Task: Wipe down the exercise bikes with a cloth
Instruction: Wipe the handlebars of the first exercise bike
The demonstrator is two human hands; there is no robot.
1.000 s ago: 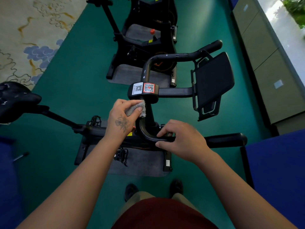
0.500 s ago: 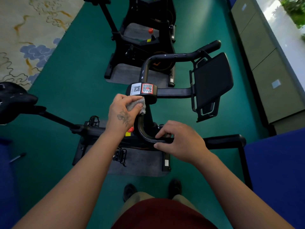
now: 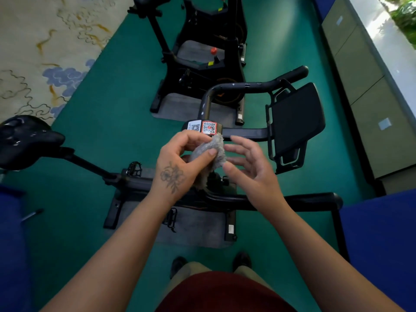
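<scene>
Left hand (image 3: pixel 177 167) pinches cloth (image 3: pixel 210 152) above bike (image 3: pixel 227 199), likely refolding; right hand (image 3: pixel 249 170) at 3 o'clock, fingers spread wide, apparently ready to take it.

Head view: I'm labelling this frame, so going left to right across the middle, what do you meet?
Bike saddle → left hand → grey cloth → right hand → black tablet holder → grey cabinets.
</scene>
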